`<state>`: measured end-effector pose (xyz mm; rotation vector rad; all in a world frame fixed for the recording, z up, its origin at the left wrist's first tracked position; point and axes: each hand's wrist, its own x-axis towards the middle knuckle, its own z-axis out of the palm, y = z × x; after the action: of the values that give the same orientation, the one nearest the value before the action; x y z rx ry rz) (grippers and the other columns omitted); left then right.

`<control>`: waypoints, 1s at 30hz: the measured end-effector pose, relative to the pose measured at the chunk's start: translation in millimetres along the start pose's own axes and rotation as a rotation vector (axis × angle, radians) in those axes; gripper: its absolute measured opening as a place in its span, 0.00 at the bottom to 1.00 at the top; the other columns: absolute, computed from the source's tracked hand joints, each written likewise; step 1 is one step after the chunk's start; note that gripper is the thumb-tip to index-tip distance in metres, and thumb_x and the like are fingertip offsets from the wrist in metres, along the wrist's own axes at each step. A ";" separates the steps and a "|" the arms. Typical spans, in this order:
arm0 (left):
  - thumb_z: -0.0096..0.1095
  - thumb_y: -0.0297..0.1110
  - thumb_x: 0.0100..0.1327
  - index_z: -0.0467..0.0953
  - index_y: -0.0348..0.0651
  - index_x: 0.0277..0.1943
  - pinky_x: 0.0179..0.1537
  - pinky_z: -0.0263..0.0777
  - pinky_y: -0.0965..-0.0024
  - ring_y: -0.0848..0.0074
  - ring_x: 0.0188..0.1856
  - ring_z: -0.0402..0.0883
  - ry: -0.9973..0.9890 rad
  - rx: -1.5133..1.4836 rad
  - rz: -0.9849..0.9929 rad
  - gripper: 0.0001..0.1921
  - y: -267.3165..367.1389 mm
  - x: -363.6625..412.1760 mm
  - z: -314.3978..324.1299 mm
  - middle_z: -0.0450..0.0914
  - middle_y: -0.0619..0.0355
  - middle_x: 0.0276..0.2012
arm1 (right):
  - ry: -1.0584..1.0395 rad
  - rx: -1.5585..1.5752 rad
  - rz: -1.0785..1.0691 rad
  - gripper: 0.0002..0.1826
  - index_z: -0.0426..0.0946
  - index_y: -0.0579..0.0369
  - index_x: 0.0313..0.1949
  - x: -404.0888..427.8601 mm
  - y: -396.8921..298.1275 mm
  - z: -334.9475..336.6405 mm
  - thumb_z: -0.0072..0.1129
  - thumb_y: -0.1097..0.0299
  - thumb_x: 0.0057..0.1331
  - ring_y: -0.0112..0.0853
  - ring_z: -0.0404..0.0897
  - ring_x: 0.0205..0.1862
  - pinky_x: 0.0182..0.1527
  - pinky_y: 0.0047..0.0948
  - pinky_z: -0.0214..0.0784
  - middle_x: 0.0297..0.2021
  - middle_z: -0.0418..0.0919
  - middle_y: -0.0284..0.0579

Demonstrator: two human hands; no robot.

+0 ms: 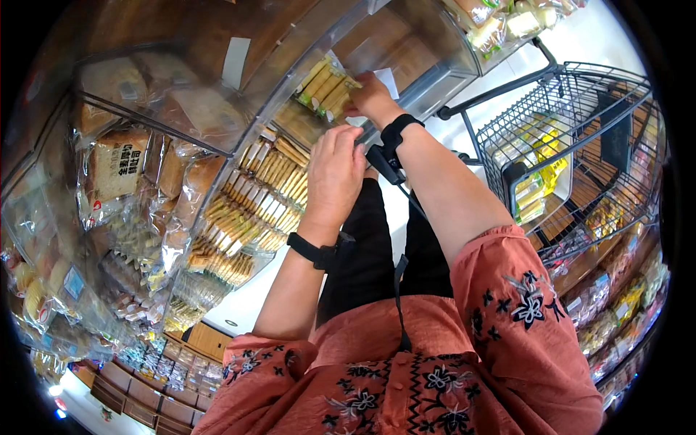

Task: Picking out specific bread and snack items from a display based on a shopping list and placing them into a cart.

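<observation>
My right hand [372,100] reaches into a clear plastic display bin [380,49]. Its fingers are curled on the right end of a clear-wrapped row of yellow baked goods [326,89]. Nearer to me, my left hand [336,166] is raised at the bin's front with its back towards me. Its fingers lie close together, the thumb stands slightly off, and nothing shows in it; its palm side is partly hidden. Just left of that hand, several rows of wrapped bread sticks or biscuits [266,174] fill the neighbouring compartment.
Wrapped bread loaves [117,168] lie in clear bins to the left. At right stands a black wire shopping cart [565,136] holding a white tray [568,185] with yellow packets [546,157]. More packaged goods [609,293] line a shelf beyond it. A white card [385,81] lies by my right hand.
</observation>
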<state>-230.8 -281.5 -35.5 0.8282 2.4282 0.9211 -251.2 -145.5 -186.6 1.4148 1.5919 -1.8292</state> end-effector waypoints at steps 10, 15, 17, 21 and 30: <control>0.59 0.23 0.60 0.74 0.38 0.49 0.53 0.68 0.58 0.53 0.50 0.75 0.021 0.047 0.039 0.13 -2.1 0.7 2.9 0.76 0.47 0.47 | -0.089 0.011 -0.006 0.24 0.64 0.66 0.59 -32.4 -19.6 -15.1 0.48 0.77 0.63 0.44 0.86 0.34 0.30 0.35 0.80 0.40 0.80 0.64; 0.58 0.24 0.61 0.73 0.37 0.48 0.51 0.69 0.58 0.52 0.48 0.76 0.038 0.038 0.022 0.12 0.8 5.3 2.3 0.76 0.46 0.45 | -0.004 -0.288 -0.297 0.24 0.68 0.63 0.58 -36.5 -20.8 -25.4 0.50 0.72 0.61 0.50 0.81 0.48 0.48 0.39 0.75 0.44 0.80 0.64; 0.58 0.24 0.62 0.73 0.37 0.47 0.50 0.68 0.57 0.53 0.47 0.76 0.007 0.085 0.030 0.10 -1.4 3.3 3.3 0.77 0.46 0.44 | 0.035 -0.473 -0.525 0.24 0.71 0.60 0.57 -36.9 -31.0 -23.2 0.52 0.70 0.60 0.51 0.76 0.54 0.57 0.38 0.68 0.47 0.79 0.63; 0.57 0.25 0.62 0.74 0.38 0.46 0.49 0.68 0.58 0.55 0.46 0.76 0.013 0.113 0.054 0.10 -5.3 -2.5 8.3 0.78 0.48 0.42 | -0.012 -0.554 -0.598 0.23 0.72 0.59 0.56 -15.2 -57.2 -8.4 0.51 0.69 0.61 0.52 0.77 0.54 0.56 0.40 0.69 0.50 0.78 0.62; 0.58 0.22 0.58 0.76 0.40 0.43 0.49 0.65 0.60 0.59 0.44 0.77 0.043 0.111 0.111 0.10 -6.9 -0.8 13.5 0.79 0.52 0.39 | -0.045 -0.746 -0.582 0.23 0.71 0.59 0.57 18.9 -54.9 11.7 0.50 0.69 0.61 0.51 0.76 0.54 0.56 0.42 0.70 0.51 0.77 0.62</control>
<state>-225.4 -280.0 -49.5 1.0012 2.5109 0.8588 -307.3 -131.9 -173.3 0.6063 2.4703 -1.2239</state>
